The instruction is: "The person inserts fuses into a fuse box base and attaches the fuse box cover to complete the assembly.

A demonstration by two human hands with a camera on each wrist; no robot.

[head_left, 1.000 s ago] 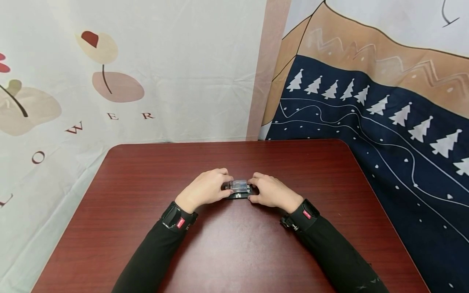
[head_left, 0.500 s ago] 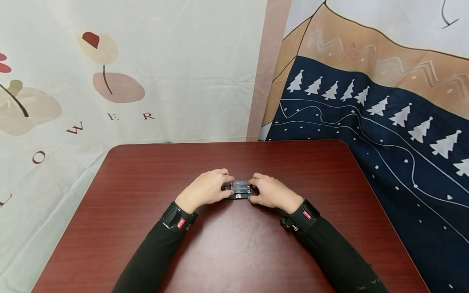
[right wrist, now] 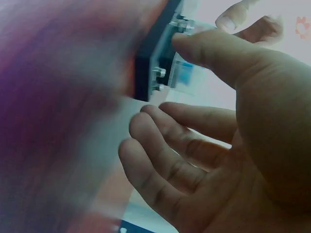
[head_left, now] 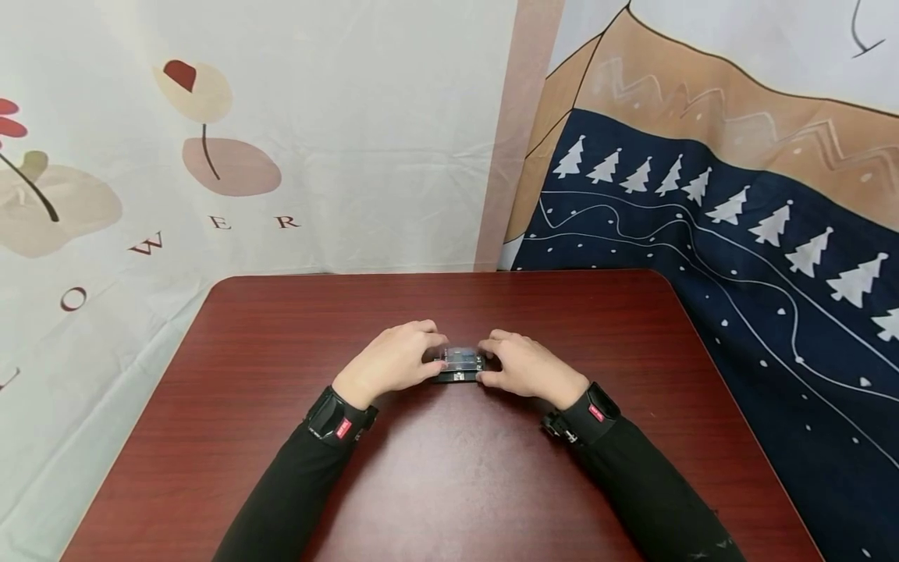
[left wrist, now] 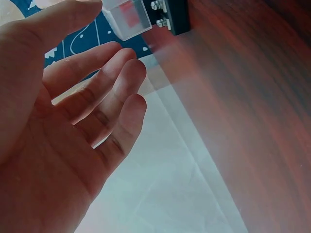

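Note:
A small black block with a clear plastic cover lies on the table between the hands. Metal screw terminals show at its end in the right wrist view. My left hand is at its left end, fingers loosely bent; in the left wrist view the thumb is near the clear cover and the other fingers stand apart from it. At the right end is my right hand, its thumb overlapping the block in the right wrist view, its relaxed fingers off to the side with a gap.
The dark red wooden table has rounded far corners. Behind it hang a pale printed cloth and a navy cloth with white trees. Black wrist straps carry the cameras.
Both hands have eased slightly outward from the ends of the block; the left thumb has slid back from its edge. The block stays nearly in place. The head view has shifted a little.

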